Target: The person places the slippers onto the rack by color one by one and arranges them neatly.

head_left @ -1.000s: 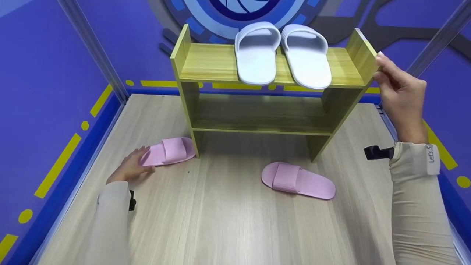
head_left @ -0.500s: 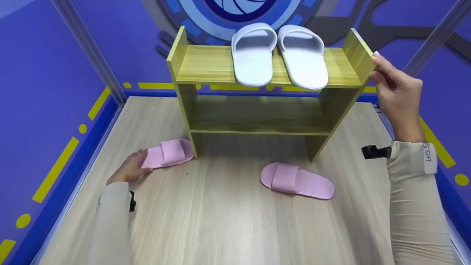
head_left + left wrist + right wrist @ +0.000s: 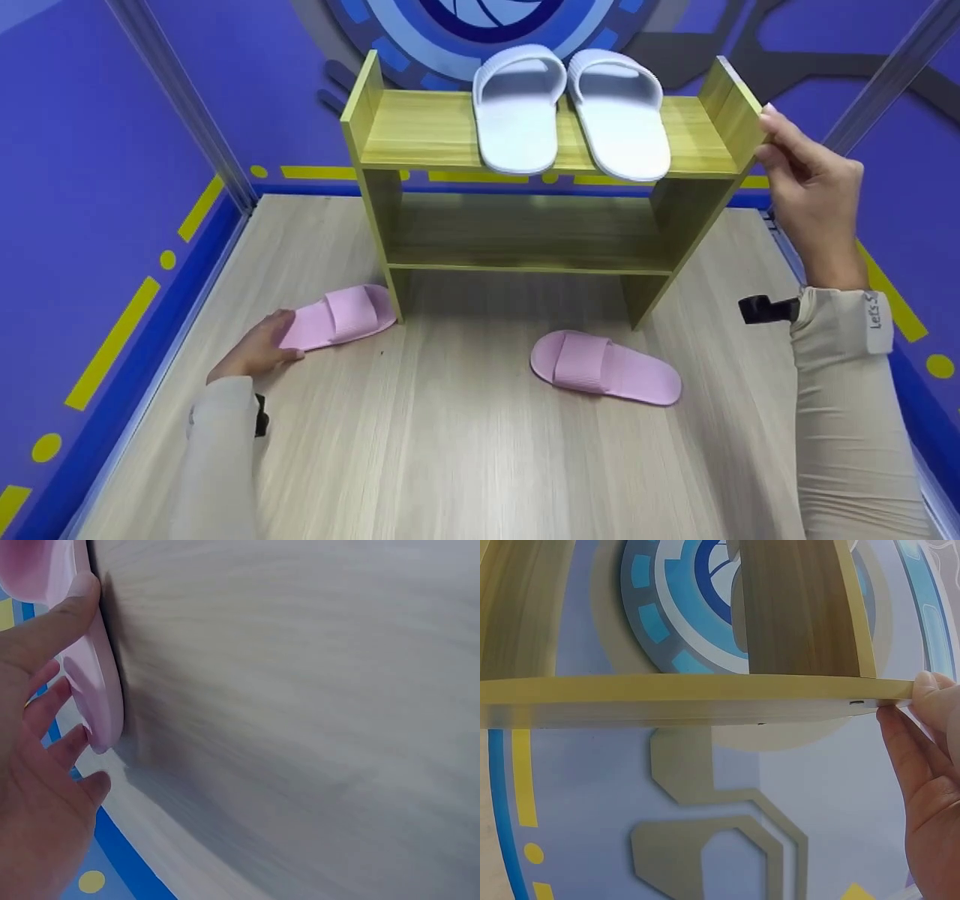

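In the head view, my left hand (image 3: 257,347) holds the heel end of a pink slipper (image 3: 351,313), thumb along one edge and fingers at the other. That slipper lies on the floor, its toe by the left leg of a wooden shoe rack (image 3: 532,268). The left wrist view shows the thumb on the near rim of the pink slipper (image 3: 101,667). High on the right, my right hand (image 3: 817,191) pinches the front edge of the rack's right side panel (image 3: 705,688) between thumb and fingers. A second pink slipper (image 3: 606,367) lies untouched on the floor, right of centre.
A pair of white slippers, the left one (image 3: 517,135) and the right one (image 3: 630,139), sits on the rack's top board, heels overhanging its front edge. Blue printed walls (image 3: 90,187) enclose the pale wooden floor (image 3: 450,450) on the left, back and right.
My left hand has shifted slightly left and nearer to me. The held slipper's heel end has swung nearer with it, its toe staying by the rack leg. The right hand keeps its hold.
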### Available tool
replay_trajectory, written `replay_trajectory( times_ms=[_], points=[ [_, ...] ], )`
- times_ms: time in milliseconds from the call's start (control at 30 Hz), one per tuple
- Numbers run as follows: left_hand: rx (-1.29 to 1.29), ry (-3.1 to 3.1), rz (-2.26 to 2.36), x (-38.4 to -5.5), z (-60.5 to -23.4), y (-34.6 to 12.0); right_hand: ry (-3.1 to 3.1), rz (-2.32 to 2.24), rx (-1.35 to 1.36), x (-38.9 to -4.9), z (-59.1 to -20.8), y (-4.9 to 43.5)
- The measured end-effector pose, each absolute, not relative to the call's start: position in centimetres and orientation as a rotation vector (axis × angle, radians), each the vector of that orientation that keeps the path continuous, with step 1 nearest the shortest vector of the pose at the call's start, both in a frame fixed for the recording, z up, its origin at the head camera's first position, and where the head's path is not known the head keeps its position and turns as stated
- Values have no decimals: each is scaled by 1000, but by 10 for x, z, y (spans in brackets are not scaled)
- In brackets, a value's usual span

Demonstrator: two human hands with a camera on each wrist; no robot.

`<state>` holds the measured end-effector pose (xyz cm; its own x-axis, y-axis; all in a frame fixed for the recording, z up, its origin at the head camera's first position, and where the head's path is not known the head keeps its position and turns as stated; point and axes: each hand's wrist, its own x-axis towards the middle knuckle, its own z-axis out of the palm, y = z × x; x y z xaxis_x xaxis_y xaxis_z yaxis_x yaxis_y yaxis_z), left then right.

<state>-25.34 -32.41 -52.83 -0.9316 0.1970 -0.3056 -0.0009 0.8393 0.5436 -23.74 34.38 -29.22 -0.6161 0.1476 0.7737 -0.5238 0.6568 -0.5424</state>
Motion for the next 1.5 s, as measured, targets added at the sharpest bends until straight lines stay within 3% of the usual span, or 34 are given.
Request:
replay_trajectory(
  times_ms=[400, 1100, 1500],
  points=[
    [75, 2617, 801, -247, -529, -331, -2025, 993, 289, -237, -293, 345],
    [315, 2650, 780, -238, -530, -333, -2031, 1012, 265, -236, -290, 340],
    [276, 2658, 748, -238, -524, -333, -2025, 972, 299, -238, -293, 345]
  ],
)
